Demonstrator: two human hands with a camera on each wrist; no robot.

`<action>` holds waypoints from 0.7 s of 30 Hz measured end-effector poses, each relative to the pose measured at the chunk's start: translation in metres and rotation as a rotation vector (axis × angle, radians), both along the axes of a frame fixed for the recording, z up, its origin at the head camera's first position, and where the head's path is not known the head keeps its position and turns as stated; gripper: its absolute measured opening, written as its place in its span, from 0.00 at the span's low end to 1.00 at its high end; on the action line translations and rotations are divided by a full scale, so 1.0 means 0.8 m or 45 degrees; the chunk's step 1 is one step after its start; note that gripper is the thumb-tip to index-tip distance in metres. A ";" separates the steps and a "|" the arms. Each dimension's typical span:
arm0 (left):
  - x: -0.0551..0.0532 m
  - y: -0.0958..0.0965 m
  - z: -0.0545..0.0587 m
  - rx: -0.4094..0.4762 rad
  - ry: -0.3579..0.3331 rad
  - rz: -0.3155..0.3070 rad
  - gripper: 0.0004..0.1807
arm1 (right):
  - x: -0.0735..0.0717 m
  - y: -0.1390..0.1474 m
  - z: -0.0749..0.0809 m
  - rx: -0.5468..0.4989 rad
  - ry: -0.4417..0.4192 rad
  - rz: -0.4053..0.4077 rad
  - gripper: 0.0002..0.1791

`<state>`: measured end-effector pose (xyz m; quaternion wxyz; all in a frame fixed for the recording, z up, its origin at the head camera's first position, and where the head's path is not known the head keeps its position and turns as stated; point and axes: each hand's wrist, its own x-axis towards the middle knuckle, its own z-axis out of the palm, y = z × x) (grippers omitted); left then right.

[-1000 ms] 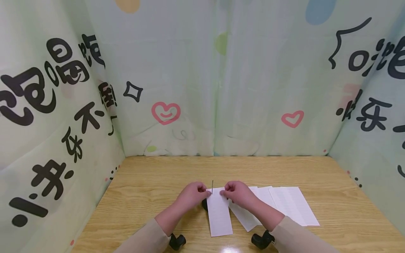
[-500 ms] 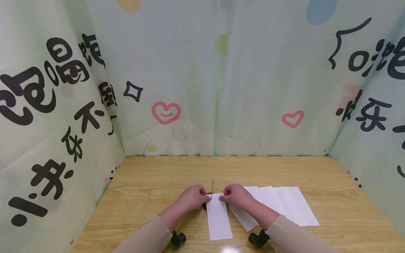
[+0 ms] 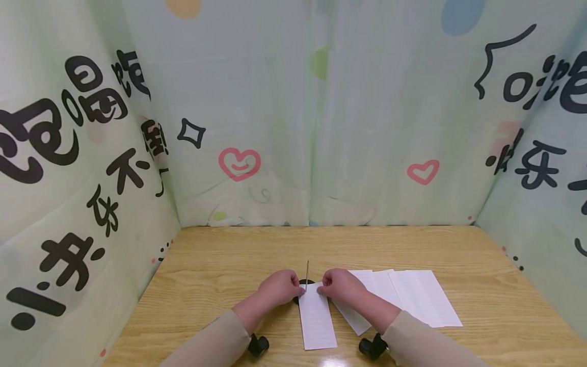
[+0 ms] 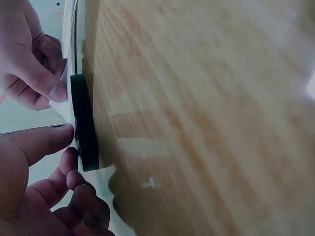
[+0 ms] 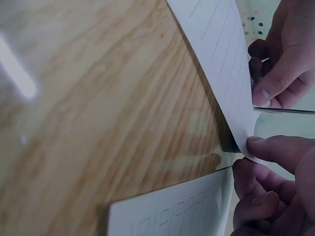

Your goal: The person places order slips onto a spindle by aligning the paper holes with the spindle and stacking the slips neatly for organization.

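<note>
A white lined paper slip (image 3: 317, 321) is held by its far edge, with a thin metal spike (image 3: 308, 272) standing up through it near the far left corner. The spike rises from a round black base (image 4: 84, 123), mostly covered by the slip in the head view. My left hand (image 3: 282, 285) pinches the slip's far left corner beside the spike. At the far right corner, my right hand (image 3: 341, 284) pinches the same slip between thumb and fingers. In the right wrist view the slip (image 5: 224, 64) slopes above the tabletop.
More white printed slips (image 3: 426, 298) lie fanned out to the right on the wooden table (image 3: 229, 244), partly under the right forearm. Printed curtains (image 3: 312, 127) close off the back and both sides. Each wrist carries a black camera mount (image 3: 258, 346).
Both hands have lowered the slip along the spike and slightly toward me. More of the spike and the black base's far rim now shows. The fanned slips stay put.
</note>
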<state>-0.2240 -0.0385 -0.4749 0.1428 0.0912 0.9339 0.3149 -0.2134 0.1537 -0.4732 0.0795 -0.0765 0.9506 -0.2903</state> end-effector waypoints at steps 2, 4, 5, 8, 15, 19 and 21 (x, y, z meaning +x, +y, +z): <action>0.000 -0.001 -0.003 -0.005 0.013 -0.006 0.13 | 0.001 0.001 0.001 0.001 -0.004 -0.002 0.15; 0.000 -0.003 -0.006 0.003 0.019 -0.007 0.13 | 0.003 0.002 0.002 -0.001 0.000 -0.007 0.14; -0.001 -0.004 -0.008 0.004 0.024 -0.006 0.13 | 0.004 0.004 0.003 -0.003 0.009 -0.008 0.13; 0.001 -0.008 -0.010 0.026 0.033 0.001 0.13 | 0.006 0.010 0.005 -0.014 0.034 -0.017 0.12; 0.005 -0.017 -0.012 0.088 0.010 0.013 0.20 | 0.006 0.035 0.009 -0.061 0.041 -0.038 0.08; 0.006 -0.020 -0.012 0.107 -0.020 -0.004 0.23 | 0.005 0.056 0.012 -0.019 0.058 -0.037 0.10; 0.006 -0.021 -0.013 0.107 -0.020 -0.015 0.23 | 0.004 0.067 0.014 0.007 0.062 -0.033 0.11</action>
